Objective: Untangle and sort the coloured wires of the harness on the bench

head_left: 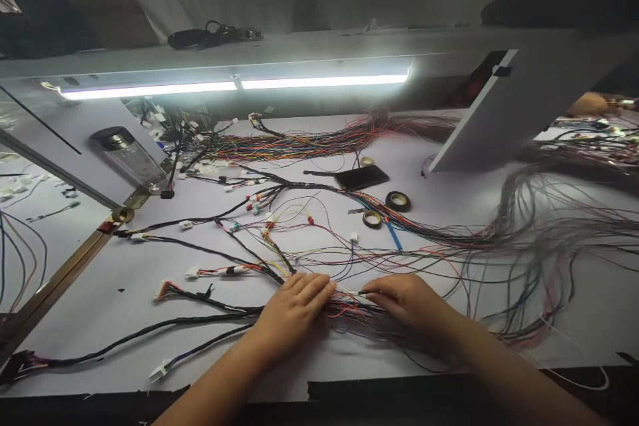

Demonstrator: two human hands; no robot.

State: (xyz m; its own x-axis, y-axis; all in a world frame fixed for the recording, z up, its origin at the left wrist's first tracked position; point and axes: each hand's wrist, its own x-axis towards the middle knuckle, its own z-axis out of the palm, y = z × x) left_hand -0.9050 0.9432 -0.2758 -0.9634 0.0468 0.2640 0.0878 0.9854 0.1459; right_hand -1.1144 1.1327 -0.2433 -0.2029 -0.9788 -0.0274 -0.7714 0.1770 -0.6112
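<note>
My left hand (pixel 298 309) lies palm down over a wiring harness, its fingers pressed together and curled onto the bundle at the point where several black-wrapped branches (pixel 170 321) meet. To its right, my right hand (pixel 409 303) pinches thin wires between thumb and fingers; a dark end and a pale wire (pixel 347 291) show at the fingertips. Loose red and dark wires (pixel 349 309) run beneath and between both hands. White connectors (pixel 160 371) end some branches on the left. The fingertips of my left hand are partly hidden.
Behind the hands lies another taped harness (pixel 304 185), near a phone (pixel 362 177), tape rolls (pixel 398 201) and a blue pen-like tool (pixel 393 234). A clear bottle (pixel 130 160) stands left. Loose wires (pixel 529 239) spread right. A white panel (pixel 474 110) and a lit shelf (pixel 319 56) bound the space.
</note>
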